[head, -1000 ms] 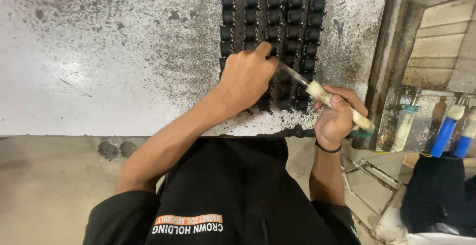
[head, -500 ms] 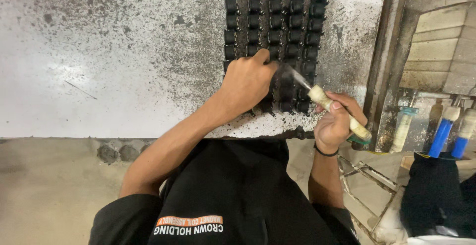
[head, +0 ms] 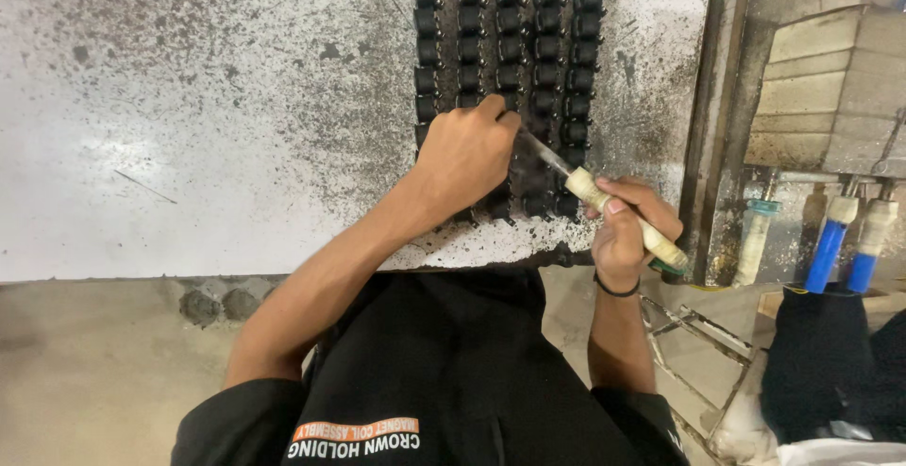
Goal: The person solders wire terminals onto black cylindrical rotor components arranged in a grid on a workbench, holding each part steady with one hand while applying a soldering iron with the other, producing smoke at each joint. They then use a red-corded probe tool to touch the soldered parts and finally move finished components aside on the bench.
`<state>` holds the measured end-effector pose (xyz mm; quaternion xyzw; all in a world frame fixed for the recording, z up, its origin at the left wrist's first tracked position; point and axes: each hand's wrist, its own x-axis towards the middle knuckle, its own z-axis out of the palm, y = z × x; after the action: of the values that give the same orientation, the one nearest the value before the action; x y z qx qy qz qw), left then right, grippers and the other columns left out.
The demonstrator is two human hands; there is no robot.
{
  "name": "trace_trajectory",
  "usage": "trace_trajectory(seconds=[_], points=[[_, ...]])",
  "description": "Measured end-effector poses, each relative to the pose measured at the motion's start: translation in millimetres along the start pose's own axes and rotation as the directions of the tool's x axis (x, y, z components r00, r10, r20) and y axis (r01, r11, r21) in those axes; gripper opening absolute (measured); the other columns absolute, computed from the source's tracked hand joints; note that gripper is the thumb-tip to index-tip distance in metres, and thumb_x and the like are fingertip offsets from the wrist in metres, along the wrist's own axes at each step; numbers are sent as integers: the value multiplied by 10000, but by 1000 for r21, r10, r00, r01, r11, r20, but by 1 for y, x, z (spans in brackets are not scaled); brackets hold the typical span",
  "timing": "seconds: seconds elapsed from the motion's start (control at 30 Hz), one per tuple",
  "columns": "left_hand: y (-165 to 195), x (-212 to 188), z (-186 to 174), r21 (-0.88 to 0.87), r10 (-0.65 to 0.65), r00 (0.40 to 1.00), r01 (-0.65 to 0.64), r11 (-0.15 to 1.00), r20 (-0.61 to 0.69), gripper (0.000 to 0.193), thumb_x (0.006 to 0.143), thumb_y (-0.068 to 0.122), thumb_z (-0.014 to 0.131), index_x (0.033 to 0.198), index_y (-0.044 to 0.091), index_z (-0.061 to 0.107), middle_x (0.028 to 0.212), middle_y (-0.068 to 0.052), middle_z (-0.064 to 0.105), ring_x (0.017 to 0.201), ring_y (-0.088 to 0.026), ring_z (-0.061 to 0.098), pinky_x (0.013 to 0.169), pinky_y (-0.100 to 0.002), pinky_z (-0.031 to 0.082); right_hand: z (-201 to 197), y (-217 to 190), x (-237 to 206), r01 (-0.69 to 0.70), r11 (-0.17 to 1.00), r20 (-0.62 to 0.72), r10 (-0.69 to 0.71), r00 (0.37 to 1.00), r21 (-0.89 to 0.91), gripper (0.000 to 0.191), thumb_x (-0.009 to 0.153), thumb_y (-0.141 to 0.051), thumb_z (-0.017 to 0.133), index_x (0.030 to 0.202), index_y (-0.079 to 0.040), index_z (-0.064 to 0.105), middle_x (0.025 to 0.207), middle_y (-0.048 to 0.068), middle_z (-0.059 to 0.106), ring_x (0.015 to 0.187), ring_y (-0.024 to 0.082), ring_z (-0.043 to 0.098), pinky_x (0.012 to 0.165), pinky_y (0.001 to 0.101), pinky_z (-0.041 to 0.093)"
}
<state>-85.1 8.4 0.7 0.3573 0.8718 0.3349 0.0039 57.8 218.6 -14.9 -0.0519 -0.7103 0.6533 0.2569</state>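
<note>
Black parts (head: 510,60) sit in rows on the bench's (head: 189,145) far right. Left hand (head: 467,155) presses down on one; right hand (head: 625,230) grips a brush (head: 604,200). Best: steady part, short strokes, tip only.

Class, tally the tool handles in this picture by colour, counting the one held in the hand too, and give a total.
blue handles: 2
pale handle with teal collar: 1
cream handle, held in the right hand: 1
Total: 4

Speckled white worktable (head: 189,98), blue-handled tools (head: 830,249) at right, stepped beige block (head: 830,89), metal frame (head: 698,334)
</note>
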Motion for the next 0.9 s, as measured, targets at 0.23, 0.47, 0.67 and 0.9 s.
trace_trajectory(seconds=[0.23,0.47,0.67,0.9], points=[[35,-4,-50,-22,115,992,-115,993,44,243,817,-33,652,1057,2,676,793,-135,675,602,-287,695,492,-401,540,-30,19,20,45,990,-222,-15,975,134,242,882,-96,560,954,107,670,950,215,683,707,258,639,519,291,509],[28,28,-29,145,129,962,-96,985,-242,292,851,-8,654,1140,28,685,946,-92,649,781,-272,711,553,-374,547,-23,54,22,212,975,-132,-201,971,70,203,879,-31,541,961,103,669,963,251,704,772,260,630,697,310,506],[12,19,8,111,-30,992,43,993,-120,359,796,23,654,1116,103,794,951,-110,612,647,-285,692,503,-404,547,-22,42,28,101,994,-101,-97,990,34,225,840,-34,548,952,119,670,898,219,677,661,237,601,562,316,509],[-6,32,7,35,44,998,-43,998,-49,163,805,24,660,905,63,783,896,-132,609,674,-325,698,570,-437,568,-16,41,30,-47,981,-111,69,991,186,214,897,-40,553,973,113,681,881,189,667,643,221,586,550,324,509]])
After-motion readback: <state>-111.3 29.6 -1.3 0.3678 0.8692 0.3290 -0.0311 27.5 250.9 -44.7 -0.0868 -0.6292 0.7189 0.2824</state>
